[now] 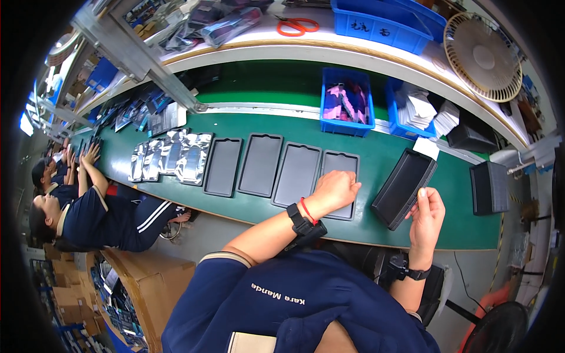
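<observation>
Now, our right hand [427, 216] pinching a deep black box [405, 187], our left hand [336, 190] over a shallow black tray [342, 161], its grip unclear.

flat trays [259, 165]: dark grey | deep tray [404, 187]: black | table [453, 226]: green | bin [347, 127]: blue | trousers [144, 217]: navy, white stripes

Trays [259, 165] look matt plastic, silvery packets [192, 157] glossy.

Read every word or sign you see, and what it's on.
I won't copy wording, only say where it is:
Navy shirt: light lettering, upside down here.
Blue bin on the shelf: dark handwritten characters.
Packets in the cardboard box: too small to read.
Black tray in the right hand: none visible.
</observation>
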